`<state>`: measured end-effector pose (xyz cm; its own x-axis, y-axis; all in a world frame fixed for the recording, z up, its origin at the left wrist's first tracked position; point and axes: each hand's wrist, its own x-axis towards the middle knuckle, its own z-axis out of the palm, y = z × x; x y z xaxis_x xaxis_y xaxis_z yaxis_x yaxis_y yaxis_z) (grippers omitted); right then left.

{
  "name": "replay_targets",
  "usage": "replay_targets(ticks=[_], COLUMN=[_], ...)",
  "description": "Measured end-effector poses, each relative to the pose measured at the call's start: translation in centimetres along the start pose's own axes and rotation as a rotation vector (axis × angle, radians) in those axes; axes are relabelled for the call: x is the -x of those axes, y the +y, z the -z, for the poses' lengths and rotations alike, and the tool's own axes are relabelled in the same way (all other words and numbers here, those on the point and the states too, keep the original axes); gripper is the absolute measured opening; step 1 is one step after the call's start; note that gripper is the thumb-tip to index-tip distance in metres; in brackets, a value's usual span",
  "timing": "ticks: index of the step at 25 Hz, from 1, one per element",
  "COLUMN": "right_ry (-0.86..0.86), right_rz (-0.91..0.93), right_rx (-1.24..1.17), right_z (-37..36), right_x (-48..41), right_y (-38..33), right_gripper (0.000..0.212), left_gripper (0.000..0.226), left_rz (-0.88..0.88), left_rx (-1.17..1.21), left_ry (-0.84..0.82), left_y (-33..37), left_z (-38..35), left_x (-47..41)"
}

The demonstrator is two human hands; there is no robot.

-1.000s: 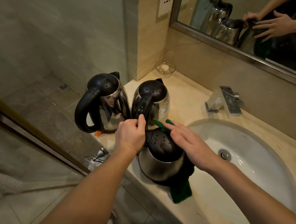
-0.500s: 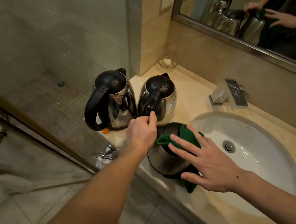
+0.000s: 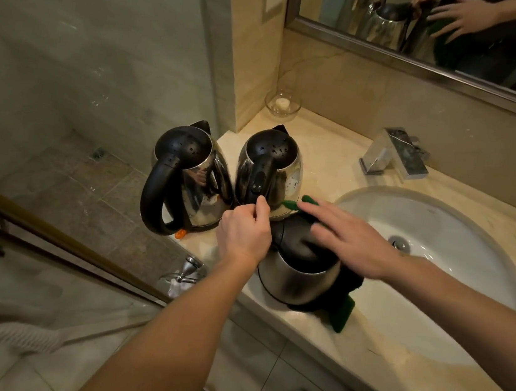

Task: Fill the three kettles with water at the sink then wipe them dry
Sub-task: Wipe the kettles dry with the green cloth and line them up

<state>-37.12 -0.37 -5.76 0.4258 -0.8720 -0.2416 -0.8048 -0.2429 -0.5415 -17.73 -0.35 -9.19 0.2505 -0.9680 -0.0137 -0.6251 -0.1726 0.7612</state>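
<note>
Bathroom, perhaps a hotel's: marble vanity (image 3: 336, 159) with sunken basin (image 3: 469, 272), wall mirror (image 3: 514, 58), glass shower screen (image 3: 88, 51) alongside

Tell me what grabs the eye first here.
Three steel kettles crowd the counter left of the sink basin: the back-left kettle, the back-right kettle and the nearest kettle at the front edge. The left hand grips the nearest kettle at its handle while the right hand lies flat, pressing a green cloth over its lid.
</note>
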Motion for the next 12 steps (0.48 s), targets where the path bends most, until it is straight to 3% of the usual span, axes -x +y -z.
replay_targets(ticks=[3,6,9,12], right_ry=[-0.057,0.059,0.259,0.448], right_rz=[-0.343,-0.578,-0.648,-0.631], right_rx=[-0.655,-1.114,-1.601,-1.823], right_z=[0.7,-1.1,-4.9,-7.8], right_x=[-1.2,0.4,2.3,3.5], right_y=[0.9,2.2,1.9,-0.2], right_gripper=[0.050,0.064,0.070,0.068], left_gripper=[0.057,0.056,0.056,0.056], left_rz=[0.000,-0.005,0.017,0.057], left_rx=[-0.002,0.004,0.024,0.059], left_ry=[0.012,0.026,0.040,0.072], left_y=[-0.2,-0.2,0.2,0.7], left_z=[-0.1,-0.2,-0.2,-0.6], left_x=[0.0,0.1,0.4,1.2])
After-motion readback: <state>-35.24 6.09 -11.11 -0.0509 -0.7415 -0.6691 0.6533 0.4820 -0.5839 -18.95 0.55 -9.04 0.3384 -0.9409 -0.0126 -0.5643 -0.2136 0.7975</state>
